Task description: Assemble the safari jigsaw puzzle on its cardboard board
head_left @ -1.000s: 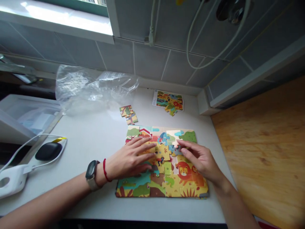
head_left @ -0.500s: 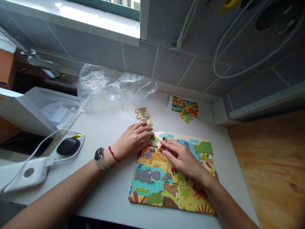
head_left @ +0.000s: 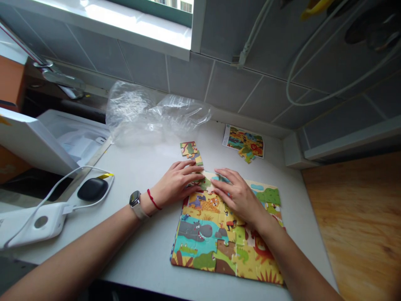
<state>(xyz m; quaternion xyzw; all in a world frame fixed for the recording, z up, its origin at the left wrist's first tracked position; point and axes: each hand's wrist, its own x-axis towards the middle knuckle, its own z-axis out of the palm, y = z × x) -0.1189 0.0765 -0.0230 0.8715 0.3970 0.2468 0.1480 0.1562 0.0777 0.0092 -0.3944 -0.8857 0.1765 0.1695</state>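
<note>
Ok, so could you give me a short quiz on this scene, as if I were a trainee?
1. True or false: the watch is on the wrist of the left hand.
2. What lies just beyond the left hand's fingers? A) loose puzzle pieces B) a mug C) scissors
3. Fill in the blank: the large grey animal on the puzzle is a ____.

Key: 1 true; 2 A; 3 hippo.

Jigsaw puzzle: matt printed cardboard
Bag: glossy clear plastic
Desk: smooth white laminate
Board: varnished wood
Wall tiles: smooth grey
</note>
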